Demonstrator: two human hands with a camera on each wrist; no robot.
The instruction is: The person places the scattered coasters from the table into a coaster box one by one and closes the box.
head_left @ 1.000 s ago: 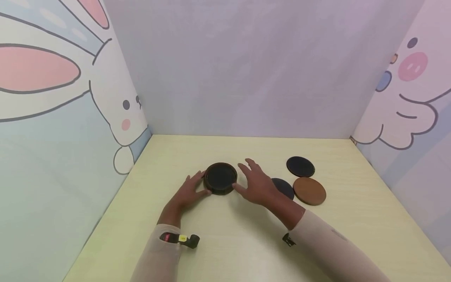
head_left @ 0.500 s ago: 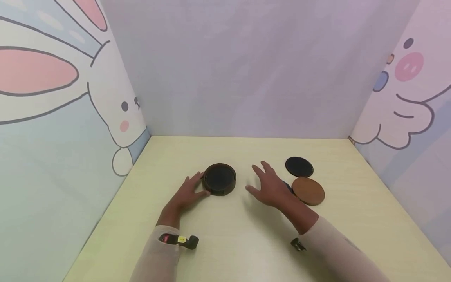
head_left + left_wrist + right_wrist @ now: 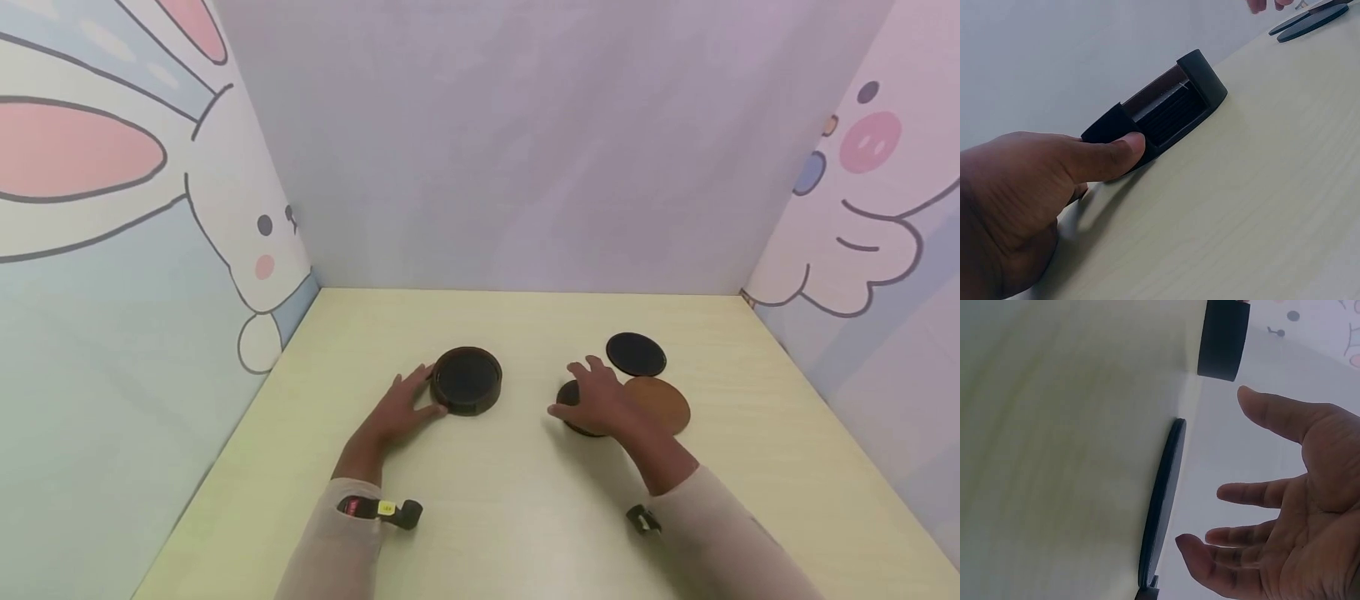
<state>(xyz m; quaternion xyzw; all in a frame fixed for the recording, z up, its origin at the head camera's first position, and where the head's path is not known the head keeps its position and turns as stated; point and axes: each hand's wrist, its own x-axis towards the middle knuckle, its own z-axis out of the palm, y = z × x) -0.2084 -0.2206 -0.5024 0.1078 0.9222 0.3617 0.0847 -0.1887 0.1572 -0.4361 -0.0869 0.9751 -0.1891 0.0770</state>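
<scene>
Left fingers (image 3: 1110,157) grip holder (image 3: 1211,78) | layered edges (image 3: 1175,117): left wrist only | right fingers (image 3: 1252,493) spread over disc (image 3: 1163,500)

Free table (image 3: 527,375) separates holder (image 3: 467,380) and near disc (image 3: 1163,503). Rightward, brown disc (image 3: 666,404) and far disc (image 3: 636,355) bar low passage.

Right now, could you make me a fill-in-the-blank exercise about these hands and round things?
1. The person's ____ hand holds the black holder.
2. The right hand grips ____.
3. Beside the dark disc nearest the right hand lies a loose disc coloured ____.
4. In the head view, the discs outside the holder number ____.

Missing words: left; nothing; brown; three.
</scene>
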